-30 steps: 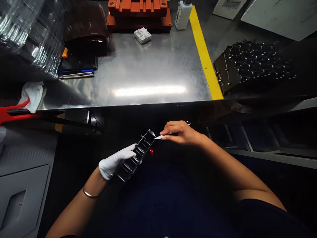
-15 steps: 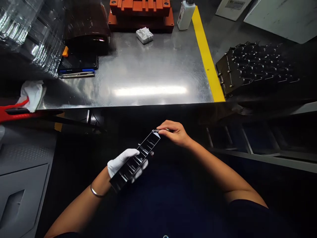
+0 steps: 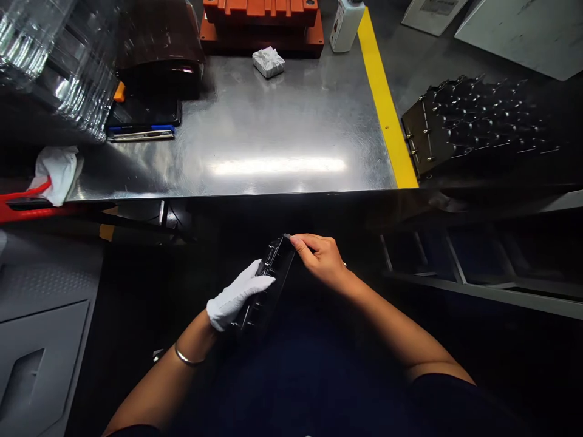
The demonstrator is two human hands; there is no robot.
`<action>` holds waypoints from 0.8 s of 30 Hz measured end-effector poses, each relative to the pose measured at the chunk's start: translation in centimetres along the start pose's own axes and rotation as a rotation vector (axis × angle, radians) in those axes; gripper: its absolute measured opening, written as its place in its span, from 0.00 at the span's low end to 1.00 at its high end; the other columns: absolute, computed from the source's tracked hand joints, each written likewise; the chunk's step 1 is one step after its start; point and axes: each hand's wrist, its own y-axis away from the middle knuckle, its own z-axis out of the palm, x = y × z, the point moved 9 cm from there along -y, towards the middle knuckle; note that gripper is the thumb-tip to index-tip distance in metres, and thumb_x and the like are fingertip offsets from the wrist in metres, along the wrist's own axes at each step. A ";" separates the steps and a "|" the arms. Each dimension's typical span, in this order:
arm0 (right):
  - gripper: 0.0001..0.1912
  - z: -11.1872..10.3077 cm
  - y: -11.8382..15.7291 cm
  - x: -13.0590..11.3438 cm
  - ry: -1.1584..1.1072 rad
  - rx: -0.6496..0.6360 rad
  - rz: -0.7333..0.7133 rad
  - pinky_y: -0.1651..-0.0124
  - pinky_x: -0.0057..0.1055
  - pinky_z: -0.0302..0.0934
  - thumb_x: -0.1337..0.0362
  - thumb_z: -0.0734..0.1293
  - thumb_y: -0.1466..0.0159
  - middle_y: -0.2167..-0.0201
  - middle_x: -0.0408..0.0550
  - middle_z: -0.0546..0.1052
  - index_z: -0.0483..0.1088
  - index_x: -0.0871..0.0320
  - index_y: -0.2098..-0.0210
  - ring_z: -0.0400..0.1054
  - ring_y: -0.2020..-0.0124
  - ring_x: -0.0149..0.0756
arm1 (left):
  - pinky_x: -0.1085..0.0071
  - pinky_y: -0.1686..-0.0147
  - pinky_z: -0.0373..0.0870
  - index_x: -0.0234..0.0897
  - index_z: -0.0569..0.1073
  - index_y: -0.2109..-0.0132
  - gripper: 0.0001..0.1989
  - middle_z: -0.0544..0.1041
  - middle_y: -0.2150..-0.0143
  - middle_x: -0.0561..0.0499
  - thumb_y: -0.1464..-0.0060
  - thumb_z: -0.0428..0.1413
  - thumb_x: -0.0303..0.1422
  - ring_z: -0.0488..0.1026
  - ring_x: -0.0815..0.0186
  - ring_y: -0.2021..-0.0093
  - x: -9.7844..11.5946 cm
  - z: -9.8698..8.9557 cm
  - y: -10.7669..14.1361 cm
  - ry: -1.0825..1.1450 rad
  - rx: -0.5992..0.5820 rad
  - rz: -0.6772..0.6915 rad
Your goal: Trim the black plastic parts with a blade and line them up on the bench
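Observation:
A long, glossy black part (image 3: 279, 267) with small pins along its side is held in front of my body, below the bench edge. My left hand (image 3: 239, 295), in a white glove with a metal bangle at the wrist, is wrapped round its lower half, thumb on top. At the part's upper end my bare right hand (image 3: 321, 255) pinches the corner between thumb and fingers. The part is tilted, with its narrow pinned side turned up; its far face and some left fingers are hidden.
The metal bench (image 3: 291, 121) carries an orange fixture (image 3: 262, 36), a white wrapped block (image 3: 268, 62) and a white bottle (image 3: 346, 25). Right of the yellow strip (image 3: 387, 115) stand stacked black parts (image 3: 487, 118). Clear plastic trays (image 3: 54, 67) and a red-handled tool (image 3: 22, 203) are left.
The black part has rolled over, from its ribbed inner face showing to its pinned side showing, and stands steeper. Both hands have shifted slightly to the right with it.

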 end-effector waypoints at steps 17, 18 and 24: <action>0.16 -2.9 0.2 -2.2 0.017 -0.026 -0.219 0.72 0.25 0.61 0.62 0.56 0.30 0.76 0.45 0.73 0.70 0.59 0.68 0.66 0.77 0.28 | 0.55 0.49 0.68 0.37 0.66 0.47 0.39 0.76 0.51 0.44 0.67 0.68 0.42 0.73 0.52 0.49 2.5 -4.0 0.8 -0.358 0.640 0.239; 0.15 -2.6 0.4 -2.9 0.067 -0.060 -0.289 0.71 0.25 0.61 0.61 0.56 0.30 0.75 0.46 0.73 0.70 0.60 0.67 0.67 0.76 0.28 | 0.55 0.49 0.69 0.38 0.66 0.47 0.40 0.76 0.50 0.45 0.69 0.69 0.42 0.73 0.52 0.49 2.5 -4.3 1.1 -0.404 0.690 0.285; 0.24 -1.7 1.2 -4.6 0.279 -0.165 -0.451 0.76 0.25 0.51 0.48 0.59 0.33 0.81 0.43 0.68 0.67 0.61 0.75 0.60 0.79 0.27 | 0.58 0.52 0.72 0.40 0.68 0.48 0.36 0.77 0.53 0.47 0.66 0.69 0.44 0.76 0.55 0.53 2.3 -3.9 1.8 -0.535 0.710 0.512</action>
